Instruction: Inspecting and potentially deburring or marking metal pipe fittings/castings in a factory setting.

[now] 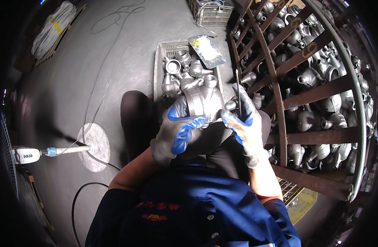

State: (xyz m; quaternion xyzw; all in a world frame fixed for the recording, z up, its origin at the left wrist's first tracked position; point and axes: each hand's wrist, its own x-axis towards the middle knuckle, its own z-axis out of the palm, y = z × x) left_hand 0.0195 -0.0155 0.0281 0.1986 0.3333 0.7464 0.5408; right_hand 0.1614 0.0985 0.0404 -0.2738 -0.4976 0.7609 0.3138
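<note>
A large silvery metal casting with a ribbed round collar and a short neck is in front of me, above my lap. My left hand, in a grey glove with blue coating, is closed on its near left side. Just right of the casting, my right hand, gloved the same way, grips a thin rod-like tool that points away from me. The tool's exact kind is unclear. Beyond the casting, a grey plastic crate holds several similar castings.
A flat speckled panel lies over the crate's far right corner. On the right, a rusty metal cage is full of castings. A fan pole with a round base stands left, cables trailing over the floor. Another crate sits far off.
</note>
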